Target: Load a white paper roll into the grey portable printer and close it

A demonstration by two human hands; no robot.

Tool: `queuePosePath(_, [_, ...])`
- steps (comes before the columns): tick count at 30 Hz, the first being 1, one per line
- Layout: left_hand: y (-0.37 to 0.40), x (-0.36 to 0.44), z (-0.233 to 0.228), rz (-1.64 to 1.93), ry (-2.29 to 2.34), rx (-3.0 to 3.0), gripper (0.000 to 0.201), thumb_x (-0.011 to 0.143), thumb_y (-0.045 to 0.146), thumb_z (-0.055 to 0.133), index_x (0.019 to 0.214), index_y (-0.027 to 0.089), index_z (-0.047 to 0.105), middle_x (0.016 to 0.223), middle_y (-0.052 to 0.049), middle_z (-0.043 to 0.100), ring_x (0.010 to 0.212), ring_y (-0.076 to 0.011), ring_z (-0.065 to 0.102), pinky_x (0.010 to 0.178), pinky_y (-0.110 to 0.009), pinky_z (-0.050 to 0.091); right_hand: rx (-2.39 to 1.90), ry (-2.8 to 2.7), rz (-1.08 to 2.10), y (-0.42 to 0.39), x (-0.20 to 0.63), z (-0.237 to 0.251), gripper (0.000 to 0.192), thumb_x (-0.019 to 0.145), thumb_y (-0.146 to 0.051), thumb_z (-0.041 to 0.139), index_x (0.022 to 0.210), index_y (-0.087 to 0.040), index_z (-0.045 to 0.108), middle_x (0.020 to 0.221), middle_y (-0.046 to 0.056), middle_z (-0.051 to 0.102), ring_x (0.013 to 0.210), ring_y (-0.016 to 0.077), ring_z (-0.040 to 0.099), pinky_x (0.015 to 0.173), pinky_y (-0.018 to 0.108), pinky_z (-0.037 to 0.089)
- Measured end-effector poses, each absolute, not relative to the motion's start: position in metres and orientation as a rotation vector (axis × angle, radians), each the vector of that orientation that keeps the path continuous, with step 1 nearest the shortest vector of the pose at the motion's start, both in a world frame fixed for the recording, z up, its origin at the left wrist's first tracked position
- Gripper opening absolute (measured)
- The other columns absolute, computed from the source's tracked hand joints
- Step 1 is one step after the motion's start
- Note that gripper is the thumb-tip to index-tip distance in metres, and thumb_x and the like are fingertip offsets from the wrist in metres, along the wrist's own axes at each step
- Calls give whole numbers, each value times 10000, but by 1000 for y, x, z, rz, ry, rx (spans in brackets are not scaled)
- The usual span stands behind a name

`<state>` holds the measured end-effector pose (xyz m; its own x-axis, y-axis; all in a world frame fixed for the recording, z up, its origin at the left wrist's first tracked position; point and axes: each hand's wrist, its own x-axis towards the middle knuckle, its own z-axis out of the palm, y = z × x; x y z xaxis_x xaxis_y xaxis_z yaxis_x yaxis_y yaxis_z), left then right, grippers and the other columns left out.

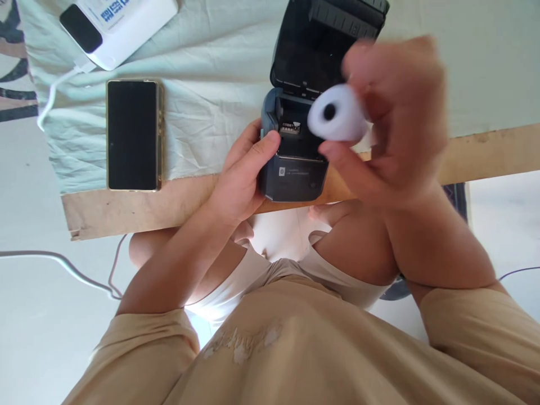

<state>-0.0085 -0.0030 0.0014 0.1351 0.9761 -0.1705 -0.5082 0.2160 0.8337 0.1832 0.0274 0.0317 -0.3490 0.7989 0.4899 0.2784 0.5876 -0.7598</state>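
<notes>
A dark portable label printer [295, 174] sits at the table's front edge with its lid [306, 53] swung up and back. My left hand [242, 169] grips the printer's left side, thumb on the rim of the paper bay. Inside the bay a small printed sticker shows. Above the bay's right side, my right hand [396, 112] pinches a white paper roll [341, 115] between thumb and fingers. The roll's dark core hole faces left toward the camera. Motion blurs the right hand and the roll.
A smartphone [133, 135] with a dark screen lies on the green tablecloth [202, 84] to the left. At the top left is a white device [126, 28] with a cable [50, 98]. The wooden table edge [139, 205] runs across in front.
</notes>
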Motion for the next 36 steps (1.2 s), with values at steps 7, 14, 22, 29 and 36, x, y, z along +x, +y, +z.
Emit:
queuePosePath(7, [-4,-9,1,1224,833,697,172,948,352,697,1026,198,702,879,-17,737,1165,-239,735,930,-316,619,-898,-2105,237,33,168,28,267,815,-43,673,863,-251,512,1001,36,732,949,218,704,828,395,562])
queuePosePath(14, [-7,-8,8,1189,874,684,137,960,361,683,990,228,688,899,-15,728,1230,-258,707,996,-348,601,-918,-2106,240,31,172,27,163,860,-136,706,811,-238,591,1053,40,711,971,208,699,844,388,549])
queuePosePath(22, [-8,-7,9,1195,882,700,123,963,344,650,968,223,672,856,-11,717,1156,-226,728,811,-277,587,-872,-1991,181,30,174,27,141,882,-214,671,825,-257,549,845,-11,630,831,185,644,787,375,485])
queuePosePath(29, [-7,-7,4,1222,876,706,167,939,387,696,987,227,696,885,-15,742,1105,-233,731,733,-289,546,-734,-1868,86,28,176,30,178,883,-298,686,758,-266,564,733,1,611,759,201,601,700,400,489])
queuePosePath(36, [-7,-11,5,1166,826,682,179,929,398,732,987,232,702,891,3,736,922,-192,709,768,-311,544,-556,-2043,121,13,168,31,146,866,-244,660,791,-267,536,744,-19,634,654,177,564,621,399,385])
